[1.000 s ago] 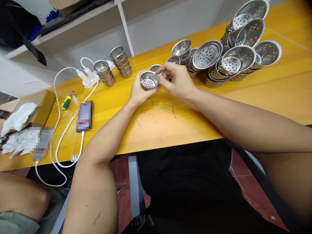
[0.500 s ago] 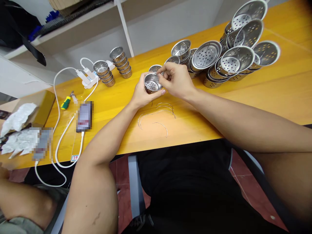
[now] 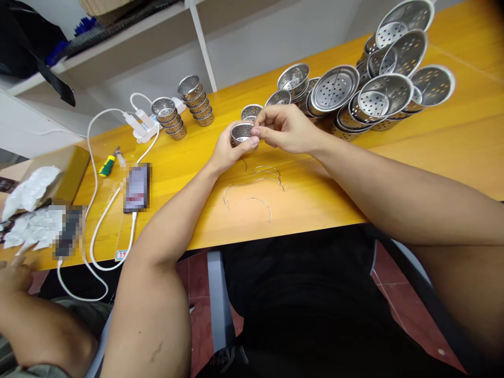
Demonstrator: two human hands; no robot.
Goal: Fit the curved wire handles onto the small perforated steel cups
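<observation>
Wrapped around a small perforated metal strainer cup (image 3: 240,131) is my left hand (image 3: 225,152), its thumb lying along the near side. My right hand (image 3: 286,128) is closed in a pinch at the cup's right rim; whatever sits between the fingertips is hidden or too small to name. Just behind the held cup stands another perforated cup (image 3: 250,112), partly covered. Several thin curved wire handles (image 3: 269,209) lie loose on the yellow table below my hands. A short bit of wire shows beneath my right wrist.
Stacked strainer cups (image 3: 372,100) crowd the back right. Two smaller stacks stand at the back left by a white power strip (image 3: 146,131). A phone (image 3: 136,188) with a white cable, a green screwdriver (image 3: 107,166) and a co-worker's arm (image 3: 43,325) are on the left.
The held cup has come slightly down and tilted so less of its inside shows. My right fingertips have moved down with its rim. The co-worker's hand has come onto the table edge.
</observation>
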